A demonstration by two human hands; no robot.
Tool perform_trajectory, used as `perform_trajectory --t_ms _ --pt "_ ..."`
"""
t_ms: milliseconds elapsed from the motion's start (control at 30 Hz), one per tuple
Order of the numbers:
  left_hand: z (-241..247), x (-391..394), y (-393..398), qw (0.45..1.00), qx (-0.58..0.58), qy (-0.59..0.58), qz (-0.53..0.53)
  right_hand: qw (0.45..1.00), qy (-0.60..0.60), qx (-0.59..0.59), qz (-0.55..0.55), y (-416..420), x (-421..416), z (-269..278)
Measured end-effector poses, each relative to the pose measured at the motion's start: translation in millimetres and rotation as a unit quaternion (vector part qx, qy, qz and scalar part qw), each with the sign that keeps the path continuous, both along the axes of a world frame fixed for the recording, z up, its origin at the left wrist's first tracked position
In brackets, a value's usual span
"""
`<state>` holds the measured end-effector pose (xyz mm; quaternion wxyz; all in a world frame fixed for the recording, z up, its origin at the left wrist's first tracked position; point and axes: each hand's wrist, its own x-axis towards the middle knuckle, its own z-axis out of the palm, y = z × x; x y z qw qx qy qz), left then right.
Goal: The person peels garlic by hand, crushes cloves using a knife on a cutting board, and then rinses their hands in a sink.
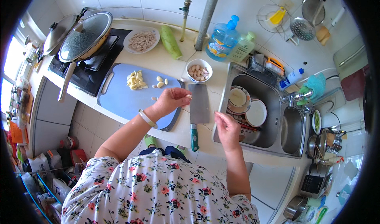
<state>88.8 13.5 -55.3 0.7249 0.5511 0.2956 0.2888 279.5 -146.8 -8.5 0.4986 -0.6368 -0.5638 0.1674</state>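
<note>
My left hand (172, 100) pinches a garlic clove (188, 96) between thumb and fingertips, above the right edge of a blue cutting board (118, 99). My right hand (228, 129) hovers at the sink's left rim, thumb and forefinger together; whether a scrap of skin is between them is too small to tell. A cleaver (199, 105) with a green handle lies on the counter between my hands. Sliced garlic (136, 80) is heaped on the board, with several whole peeled cloves (160, 82) beside it. Unpeeled cloves fill a white bowl (199, 61) beyond the cleaver.
A plate of shredded meat (158, 42) and a green gourd (170, 42) lie at the back. A lidded pan (86, 36) sits on the stove at left, its handle jutting over the counter edge. Bowls (256, 113) stand in the steel sink (274, 87). Blue soap bottle (221, 42) behind.
</note>
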Motion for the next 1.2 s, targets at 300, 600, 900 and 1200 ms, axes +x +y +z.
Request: perform_trajectory --t_ms 300,600,900,1200 --pt "66.7 33.8 -54.4 0.988 -0.044 -0.029 -0.145 0.995 -0.066 0.028 0.071 4.6 -5.1 52.7" --pt "73.9 59.7 -78.1 0.983 -0.069 0.013 -0.169 0.945 -0.322 0.054 0.014 -20.4 10.6 50.9" --pt "68.8 80.5 -80.7 0.965 -0.043 -0.024 -0.259 0.979 -0.200 0.039 -0.016 -34.3 30.6 46.9" --pt "53.3 97.1 -88.1 0.959 -0.178 -0.066 -0.209 0.967 -0.250 0.024 -0.031 -36.4 32.9 40.1"
